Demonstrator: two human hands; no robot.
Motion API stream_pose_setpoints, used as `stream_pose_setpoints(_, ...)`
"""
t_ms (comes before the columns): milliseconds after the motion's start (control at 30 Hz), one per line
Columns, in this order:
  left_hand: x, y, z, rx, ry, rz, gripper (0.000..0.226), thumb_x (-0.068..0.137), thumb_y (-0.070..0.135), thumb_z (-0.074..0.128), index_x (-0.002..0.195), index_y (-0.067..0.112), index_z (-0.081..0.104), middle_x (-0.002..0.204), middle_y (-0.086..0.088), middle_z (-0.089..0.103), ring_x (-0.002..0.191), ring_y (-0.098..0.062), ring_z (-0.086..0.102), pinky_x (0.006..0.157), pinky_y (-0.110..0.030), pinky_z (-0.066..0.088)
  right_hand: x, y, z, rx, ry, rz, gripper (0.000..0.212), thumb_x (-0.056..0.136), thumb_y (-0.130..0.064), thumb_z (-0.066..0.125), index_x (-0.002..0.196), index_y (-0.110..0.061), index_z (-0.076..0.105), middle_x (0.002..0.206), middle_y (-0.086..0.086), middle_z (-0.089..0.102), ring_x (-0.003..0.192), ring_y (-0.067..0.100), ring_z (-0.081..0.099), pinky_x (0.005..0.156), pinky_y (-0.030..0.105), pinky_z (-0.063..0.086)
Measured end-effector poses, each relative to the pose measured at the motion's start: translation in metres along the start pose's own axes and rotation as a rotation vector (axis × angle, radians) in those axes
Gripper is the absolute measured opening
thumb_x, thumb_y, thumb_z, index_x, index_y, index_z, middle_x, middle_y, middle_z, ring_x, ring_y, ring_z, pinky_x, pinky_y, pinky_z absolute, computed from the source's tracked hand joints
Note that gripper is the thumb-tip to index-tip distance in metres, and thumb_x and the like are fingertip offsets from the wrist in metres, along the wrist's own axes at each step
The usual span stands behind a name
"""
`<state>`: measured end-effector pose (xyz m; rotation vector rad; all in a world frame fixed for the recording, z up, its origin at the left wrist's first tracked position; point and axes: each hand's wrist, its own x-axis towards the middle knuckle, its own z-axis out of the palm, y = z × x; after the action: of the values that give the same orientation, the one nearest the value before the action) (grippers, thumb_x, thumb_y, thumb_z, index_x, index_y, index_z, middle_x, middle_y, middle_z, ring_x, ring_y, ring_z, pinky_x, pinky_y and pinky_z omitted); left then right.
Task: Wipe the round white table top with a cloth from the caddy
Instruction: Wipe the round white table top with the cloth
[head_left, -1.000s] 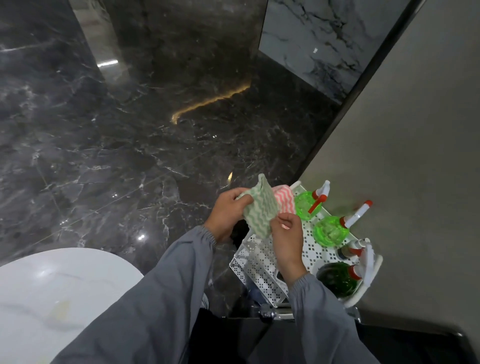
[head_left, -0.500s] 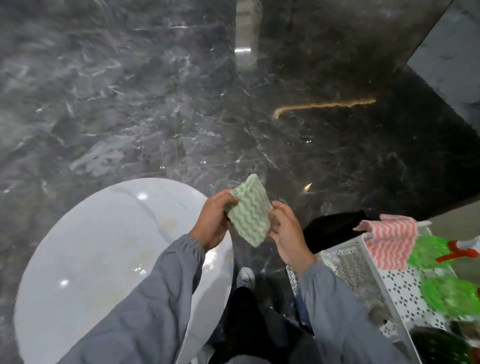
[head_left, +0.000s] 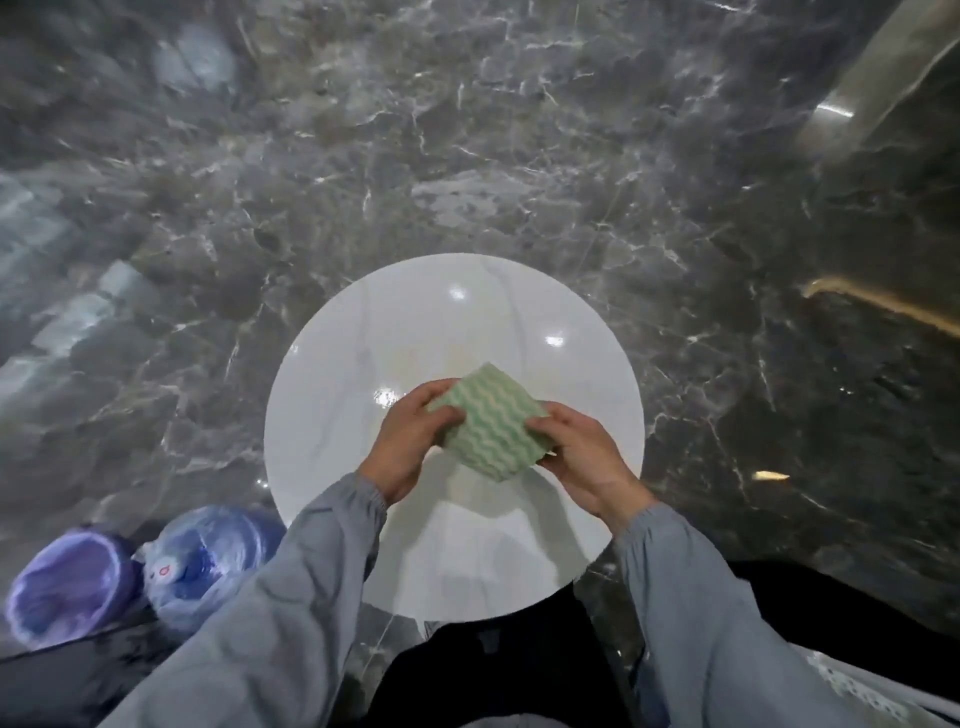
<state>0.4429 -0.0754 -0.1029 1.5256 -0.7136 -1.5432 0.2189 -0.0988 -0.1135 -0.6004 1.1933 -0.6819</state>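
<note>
Both hands (head_left: 415, 441) (head_left: 582, 457) hide cloth (head_left: 491, 426) edges above table (head_left: 332, 395).

Green-and-white wavy-striped cloth (head_left: 488, 421)

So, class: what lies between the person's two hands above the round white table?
In the head view, a folded green-and-white wavy cloth spans the gap, held by the left hand and right hand over the table.

Loose grey sleeves (head_left: 291, 613) with elastic cuffs, black trousers (head_left: 493, 670).
</note>
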Motion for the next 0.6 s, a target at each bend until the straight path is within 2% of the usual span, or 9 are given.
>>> stream_pose_setpoints(67, 0.001, -0.009, -0.023, 0.107, 0.058, 0.059, 0.037, 0.081, 0.006, 0.07, 0.115, 0.018, 0.076, 0.114, -0.008, 0.077, 0.099, -0.02, 0.071, 0.09, -0.042, 0.058, 0.013, 0.006, 0.016, -0.147, -0.021, -0.053, 0.015, 0.094, -0.006, 0.067, 0.106, -0.01, 0.076, 0.105, 0.012, 0.075, 0.1, 0.026, 0.069, 0.093, 0.046, 0.057)
stream_pose_setpoints(167, 0.011, -0.03, -0.049, 0.251, 0.132, 0.146, 0.026, 0.087, 0.0, 0.071, 0.105, 0.018, 0.076, 0.109, -0.003, 0.075, 0.097, -0.012, 0.07, 0.091, -0.036, 0.058, 0.039, 0.017, 0.034, -0.353, -0.065, -0.189, 0.014, 0.094, -0.008, 0.067, 0.102, -0.017, 0.075, 0.102, 0.004, 0.074, 0.093, 0.016, 0.067, 0.089, 0.04, 0.056)
stream_pose_setpoints(233, 0.022, -0.05, -0.062, 0.336, 0.177, 0.19, 0.019, 0.089, 0.006, 0.073, 0.098, 0.022, 0.074, 0.105, 0.0, 0.073, 0.092, -0.012, 0.067, 0.083, -0.033, 0.056, 0.057, 0.028, 0.04, -0.498, -0.094, -0.278, 0.019, 0.094, -0.009, 0.067, 0.097, -0.026, 0.074, 0.096, -0.01, 0.072, 0.09, 0.008, 0.064, 0.082, 0.024, 0.051)
stream_pose_setpoints(300, 0.035, -0.074, -0.075, 0.418, 0.198, 0.237, 0.018, 0.09, 0.013, 0.074, 0.097, 0.029, 0.073, 0.102, 0.007, 0.071, 0.084, -0.009, 0.062, 0.074, -0.026, 0.049, 0.076, 0.042, 0.041, -0.586, -0.102, -0.352, 0.021, 0.095, -0.008, 0.066, 0.096, -0.029, 0.072, 0.094, -0.016, 0.07, 0.088, 0.005, 0.062, 0.08, 0.019, 0.047)
stream_pose_setpoints(400, 0.048, -0.106, -0.09, 0.544, 0.251, 0.317, 0.021, 0.09, 0.021, 0.078, 0.096, 0.039, 0.071, 0.099, 0.019, 0.068, 0.08, 0.002, 0.055, 0.071, -0.022, 0.041, 0.099, 0.064, 0.037, -0.685, -0.143, -0.443, 0.021, 0.095, -0.008, 0.064, 0.1, -0.026, 0.072, 0.097, -0.015, 0.07, 0.092, 0.007, 0.063, 0.083, 0.023, 0.049)
stream_pose_setpoints(467, 0.052, -0.123, -0.098, 0.57, 0.254, 0.378, 0.018, 0.09, 0.02, 0.079, 0.096, 0.035, 0.072, 0.097, 0.026, 0.065, 0.074, 0.004, 0.054, 0.07, -0.023, 0.04, 0.109, 0.079, 0.036, -0.719, -0.187, -0.506, 0.024, 0.095, -0.005, 0.062, 0.102, -0.026, 0.073, 0.102, -0.013, 0.071, 0.1, 0.01, 0.065, 0.085, 0.03, 0.053)
stream_pose_setpoints(533, 0.055, -0.139, -0.108, 0.642, 0.277, 0.469, 0.015, 0.09, 0.019, 0.078, 0.096, 0.031, 0.072, 0.099, 0.024, 0.065, 0.086, -0.002, 0.058, 0.073, -0.028, 0.044, 0.118, 0.094, 0.036, -0.76, -0.231, -0.568, 0.026, 0.096, -0.004, 0.061, 0.104, -0.026, 0.073, 0.106, -0.013, 0.073, 0.105, 0.011, 0.066, 0.088, 0.036, 0.053)
stream_pose_setpoints(600, 0.054, -0.151, -0.121, 0.736, 0.3, 0.545, 0.017, 0.089, 0.017, 0.078, 0.096, 0.031, 0.071, 0.1, 0.019, 0.066, 0.094, -0.011, 0.058, 0.075, -0.028, 0.046, 0.125, 0.109, 0.037, -0.84, -0.288, -0.644, 0.029, 0.096, -0.005, 0.061, 0.107, -0.028, 0.073, 0.11, -0.016, 0.073, 0.108, 0.011, 0.066, 0.09, 0.035, 0.052)
